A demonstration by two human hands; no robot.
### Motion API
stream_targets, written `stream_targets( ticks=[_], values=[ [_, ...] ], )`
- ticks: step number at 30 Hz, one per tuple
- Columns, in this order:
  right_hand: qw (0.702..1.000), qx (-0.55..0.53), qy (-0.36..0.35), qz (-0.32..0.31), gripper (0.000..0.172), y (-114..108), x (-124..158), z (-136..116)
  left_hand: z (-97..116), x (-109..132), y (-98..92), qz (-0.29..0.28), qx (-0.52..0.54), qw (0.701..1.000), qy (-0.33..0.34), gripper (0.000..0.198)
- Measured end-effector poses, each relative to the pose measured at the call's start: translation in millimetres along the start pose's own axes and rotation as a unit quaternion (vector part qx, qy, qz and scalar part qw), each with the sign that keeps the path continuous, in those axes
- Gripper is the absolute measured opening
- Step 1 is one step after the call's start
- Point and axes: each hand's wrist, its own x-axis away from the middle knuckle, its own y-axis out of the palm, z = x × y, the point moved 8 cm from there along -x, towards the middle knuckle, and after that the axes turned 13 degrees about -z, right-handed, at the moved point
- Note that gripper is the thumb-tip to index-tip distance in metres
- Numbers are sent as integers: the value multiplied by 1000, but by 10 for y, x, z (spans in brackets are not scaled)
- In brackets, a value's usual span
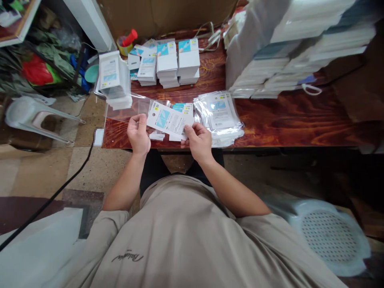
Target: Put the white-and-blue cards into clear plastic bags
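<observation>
A white printed card [170, 119] with a blue picture is stretched at a slant between my hands, just above the table's front edge. My right hand [198, 140] pinches its right end between thumb and fingers. At the other end, my left hand [139, 134] is closed, its thumb on the edge of a clear plastic bag [123, 111] that reaches out to the left. The card's left end meets the bag's near end; whether it is inside, I cannot tell. Beneath the card lie more blue-and-white cards [186, 107], partly hidden. Right of them rests a pile of bagged cards [221, 114].
Several stacks of cards [167, 64] line the back of the brown table [288, 132]. A stack of clear bags [115, 86] stands at left. Tall white stacks [270, 60] rise at right. Plastic stools stand left [33, 116] and right [327, 236] on the floor.
</observation>
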Motion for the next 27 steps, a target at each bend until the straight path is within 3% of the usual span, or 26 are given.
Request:
stream_targets(
  ticks=[2,7,11,19,24,27],
  values=[
    [1000,-6,17,-23,56,53,0,47,-8,36,44,-23,-4,1000,-12,41],
    [986,79,28,-146,52,98,-42,36,71,91,88,-53,-42,996,-50,39],
    [982,112,15,-149,52,-49,-73,-120,105,106,126,-96,-61,988,-109,40],
    [962,182,33,-200,53,-99,-81,-492,154,125,248,-123,-64,983,-117,42],
    [965,139,13,-221,57,72,-123,-453,42,284,495,-170,-35,977,-125,43],
    [974,146,-38,-167,54,29,-209,-434,-14,355,545,-187,-27,969,-157,44]
  ],
)
